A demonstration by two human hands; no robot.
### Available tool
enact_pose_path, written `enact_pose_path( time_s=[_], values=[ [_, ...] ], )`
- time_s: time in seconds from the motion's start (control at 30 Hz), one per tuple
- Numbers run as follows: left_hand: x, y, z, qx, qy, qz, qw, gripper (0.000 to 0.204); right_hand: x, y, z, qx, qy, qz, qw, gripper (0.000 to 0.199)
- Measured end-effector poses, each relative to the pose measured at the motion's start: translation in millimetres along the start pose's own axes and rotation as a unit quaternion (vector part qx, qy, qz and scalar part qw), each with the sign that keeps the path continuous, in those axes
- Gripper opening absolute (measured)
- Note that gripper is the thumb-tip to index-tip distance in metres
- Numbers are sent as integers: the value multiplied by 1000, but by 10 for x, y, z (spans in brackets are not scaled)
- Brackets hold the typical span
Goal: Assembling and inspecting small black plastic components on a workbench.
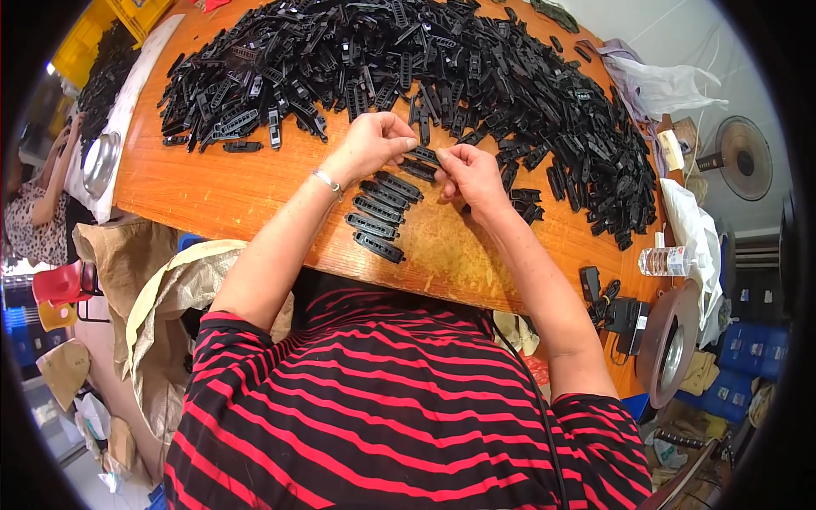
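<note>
A small long black plastic part with slots is stretched between my two hands over the table. My left hand, with a bracelet at the wrist, pinches its left end. At the other end, the thumb and forefinger of my right hand are closed on it. A second black part lies just below, close to the fingers. Nearer to me, several similar slotted parts lie side by side in a slanting row on the wooden table.
A wide heap of black plastic parts curves across the table's far side and down its right. At right are a water bottle, a black power adapter and a round brown-rimmed dish. A sack hangs at the left edge.
</note>
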State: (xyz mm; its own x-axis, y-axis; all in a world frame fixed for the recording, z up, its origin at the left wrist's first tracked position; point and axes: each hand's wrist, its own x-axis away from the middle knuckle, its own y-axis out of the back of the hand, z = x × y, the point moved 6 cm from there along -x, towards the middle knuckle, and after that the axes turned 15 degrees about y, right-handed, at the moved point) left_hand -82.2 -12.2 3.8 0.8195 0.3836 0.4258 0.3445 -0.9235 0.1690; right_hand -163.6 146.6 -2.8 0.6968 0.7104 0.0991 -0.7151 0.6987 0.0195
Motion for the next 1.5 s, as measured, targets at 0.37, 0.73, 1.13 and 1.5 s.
enact_pose_path(
  time_s=[0.37, 0.73, 1.13, 1.5],
  values=[
    [-110, -2, 143, -117, 2, -73, 990, 19, 5, -55, -75, 59, -17, 4, 998, 18],
    [-141, -39, 218, -160, -5, -94, 983, 22, -129, -52, -45, 156, -64, 93, 981, 21],
    [-9, 11, 205, -239, -53, -65, 967, 22, -93, -126, 65, 318, -63, 237, 916, 24],
    [-431, -105, -104, -302, -8, -298, 905, 30, -566, -174, 111, 534, 208, 23, 819, 33]
  ],
)
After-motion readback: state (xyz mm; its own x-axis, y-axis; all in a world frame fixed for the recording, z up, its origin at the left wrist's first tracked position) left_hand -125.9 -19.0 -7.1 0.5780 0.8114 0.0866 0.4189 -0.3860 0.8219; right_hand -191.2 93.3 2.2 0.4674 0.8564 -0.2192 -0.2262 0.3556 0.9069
